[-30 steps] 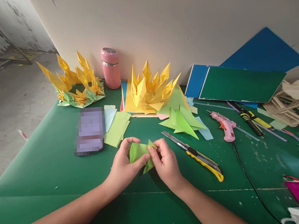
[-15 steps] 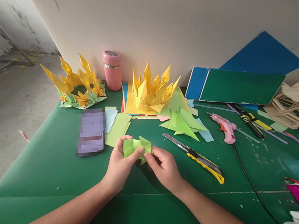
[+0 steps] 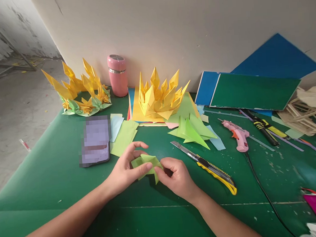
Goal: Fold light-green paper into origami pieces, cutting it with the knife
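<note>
A small piece of light-green folded paper (image 3: 145, 164) is held between both hands, just above the green table (image 3: 70, 182). My left hand (image 3: 129, 167) pinches its left side with the thumb on top, while the index finger is lifted off. My right hand (image 3: 175, 175) grips the right edge between thumb and curled fingers. Behind the hands lie green paper sheets (image 3: 124, 135) and several pointed green folded pieces (image 3: 192, 130). A yellow box cutter (image 3: 204, 167) rests to the right, its blade pointing toward the upper left.
A yellow paper crown (image 3: 162, 100) sits on stacked coloured paper; another crown (image 3: 84, 98) with green leaves stands at left. Around them are a pink thermos (image 3: 118, 76), a phone (image 3: 96, 141), a pink glue gun (image 3: 237, 134) with its cable, pliers (image 3: 264, 127) and a stick model (image 3: 307, 111).
The green paper has tilted and turned in the hands, its right flap now pointing down. My left index finger has lifted away from it.
</note>
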